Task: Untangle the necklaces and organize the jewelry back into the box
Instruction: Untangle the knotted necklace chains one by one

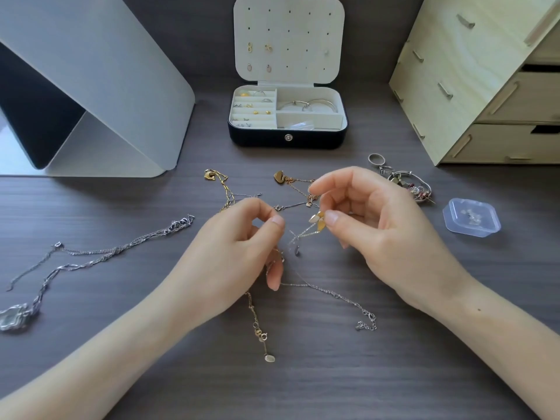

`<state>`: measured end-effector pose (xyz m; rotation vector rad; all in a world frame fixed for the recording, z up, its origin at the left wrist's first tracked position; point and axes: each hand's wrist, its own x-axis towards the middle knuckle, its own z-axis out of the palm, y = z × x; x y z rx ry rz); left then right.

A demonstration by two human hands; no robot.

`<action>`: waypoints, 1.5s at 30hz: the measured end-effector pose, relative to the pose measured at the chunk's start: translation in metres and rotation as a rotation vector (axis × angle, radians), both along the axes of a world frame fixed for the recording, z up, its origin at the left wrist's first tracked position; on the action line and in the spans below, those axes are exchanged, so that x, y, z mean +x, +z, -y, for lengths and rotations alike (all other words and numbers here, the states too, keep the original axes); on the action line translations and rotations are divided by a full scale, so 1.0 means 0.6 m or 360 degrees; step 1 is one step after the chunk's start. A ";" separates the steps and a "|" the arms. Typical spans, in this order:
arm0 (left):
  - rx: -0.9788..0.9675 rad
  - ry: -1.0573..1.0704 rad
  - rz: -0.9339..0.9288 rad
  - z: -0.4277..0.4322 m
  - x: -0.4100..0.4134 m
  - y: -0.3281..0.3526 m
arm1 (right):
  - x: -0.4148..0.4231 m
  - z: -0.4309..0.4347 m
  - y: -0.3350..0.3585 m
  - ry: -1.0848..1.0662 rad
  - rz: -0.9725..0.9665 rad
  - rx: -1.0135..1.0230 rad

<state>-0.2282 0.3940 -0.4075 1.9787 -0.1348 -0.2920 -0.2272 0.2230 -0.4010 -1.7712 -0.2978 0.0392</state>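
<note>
The tangled necklaces [295, 239] were held just above the counter [303, 386] between the two hands, well short of the open jewelry box [288, 140] at 12 o'clock. The left hand [239, 253] had thumb and forefinger pressed together on a fine strand at the knot's 9 o'clock side, its other fingers [274, 280] curled beneath. The right hand [381, 234] pinched the amber-and-white pendant [318, 222] at 2 o'clock, forefinger lifted clear. The short taut run of chain lay along a 2-to-8 o'clock line, so pulling apart along it would likely tighten the snarl; loosening probably called for bringing the hands closer. Both hands were about equally near, the right on the freer end. A gold tail [257, 325] trailed to 6 o'clock and a silver tail [348, 298] to 4 o'clock on the counter
</note>
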 end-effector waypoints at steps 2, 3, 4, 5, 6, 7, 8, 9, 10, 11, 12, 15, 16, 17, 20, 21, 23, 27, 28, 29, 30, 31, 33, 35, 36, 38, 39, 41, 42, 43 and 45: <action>-0.0023 0.0019 -0.0059 0.000 0.002 0.002 | 0.001 -0.001 -0.003 -0.0006 -0.0003 -0.0018; -0.0032 0.0023 -0.0076 0.000 0.003 0.002 | 0.002 -0.001 -0.005 -0.0013 -0.0003 -0.0024; -0.0031 0.0021 -0.0085 0.000 0.003 0.002 | 0.003 -0.001 -0.006 -0.0019 -0.0003 -0.0029; -0.0026 0.0017 -0.0087 -0.001 0.003 0.001 | 0.004 -0.001 -0.008 -0.0025 -0.0006 -0.0033; -0.0027 0.0013 -0.0086 -0.002 0.003 0.001 | 0.004 -0.001 -0.009 -0.0028 -0.0012 -0.0035; -0.0039 0.0009 -0.0079 -0.003 0.003 0.001 | 0.005 0.000 -0.009 -0.0031 -0.0018 -0.0035; -0.0056 0.0001 -0.0071 -0.004 0.003 0.002 | 0.006 0.001 -0.010 -0.0033 -0.0024 -0.0033; -0.0065 -0.0016 -0.0056 -0.005 0.003 0.002 | 0.006 0.001 -0.010 -0.0036 -0.0029 -0.0031; -0.0065 -0.0045 -0.0044 -0.006 0.002 0.002 | 0.006 0.001 -0.011 -0.0039 -0.0033 -0.0027; -0.0061 -0.0077 -0.0032 -0.006 0.002 0.003 | 0.007 0.001 -0.011 -0.0042 -0.0035 -0.0023; -0.0055 -0.0100 -0.0025 -0.007 0.001 0.003 | 0.007 0.001 -0.011 -0.0045 -0.0037 -0.0021; -0.0024 -0.0116 -0.0014 -0.006 0.001 0.004 | 0.007 0.002 -0.012 -0.0047 -0.0039 -0.0024; -0.0013 -0.0109 -0.0023 -0.006 0.000 0.004 | 0.007 0.002 -0.012 -0.0044 -0.0041 -0.0023; -0.0003 -0.0103 -0.0035 -0.006 0.001 0.002 | 0.007 0.003 -0.013 -0.0042 -0.0040 -0.0023; -0.0012 -0.0107 -0.0075 -0.004 0.001 0.002 | 0.006 0.004 -0.012 -0.0029 -0.0029 -0.0008; -0.0026 -0.0106 -0.0093 -0.003 0.001 0.003 | 0.006 0.004 -0.011 -0.0023 -0.0026 -0.0001; -0.0061 -0.0084 -0.0147 -0.001 0.001 0.006 | 0.006 0.004 -0.010 -0.0010 -0.0017 0.0013; -0.0185 -0.0047 -0.0274 -0.001 0.005 0.013 | 0.004 0.004 -0.007 0.0017 -0.0022 0.0049; -0.0230 -0.0025 -0.0307 -0.002 0.006 0.015 | 0.003 0.004 -0.006 0.0026 -0.0028 0.0055; -0.0265 -0.0002 -0.0332 -0.003 0.007 0.016 | 0.003 0.004 -0.005 0.0035 -0.0035 0.0052; -0.0288 0.0017 -0.0353 -0.003 0.008 0.017 | 0.002 0.005 -0.003 0.0047 -0.0046 0.0042; -0.0302 0.0030 -0.0364 -0.004 0.008 0.018 | 0.001 0.005 -0.002 0.0064 -0.0062 0.0029; -0.0323 0.0044 -0.0372 -0.004 0.008 0.020 | 0.000 0.006 0.000 0.0108 -0.0099 0.0002; -0.0336 0.0061 -0.0371 -0.004 0.009 0.020 | -0.002 0.005 0.000 0.0148 -0.0128 -0.0019; -0.0335 0.0064 -0.0373 -0.004 0.009 0.021 | -0.003 0.005 0.000 0.0166 -0.0135 -0.0029; -0.0324 0.0066 -0.0376 -0.003 0.009 0.021 | -0.004 0.004 0.000 0.0189 -0.0134 -0.0048; -0.0317 0.0065 -0.0377 -0.002 0.009 0.021 | -0.004 0.004 0.000 0.0193 -0.0132 -0.0055; -0.0300 0.0067 -0.0383 -0.001 0.008 0.021 | -0.003 0.005 -0.001 0.0192 -0.0136 -0.0062; -0.0288 0.0063 -0.0386 0.000 0.008 0.020 | -0.003 0.005 -0.001 0.0188 -0.0139 -0.0067; -0.0276 0.0055 -0.0389 0.000 0.007 0.019 | -0.002 0.006 -0.001 0.0183 -0.0138 -0.0077; -0.0250 0.0029 -0.0388 0.000 0.006 0.018 | -0.001 0.006 -0.001 0.0155 -0.0112 -0.0121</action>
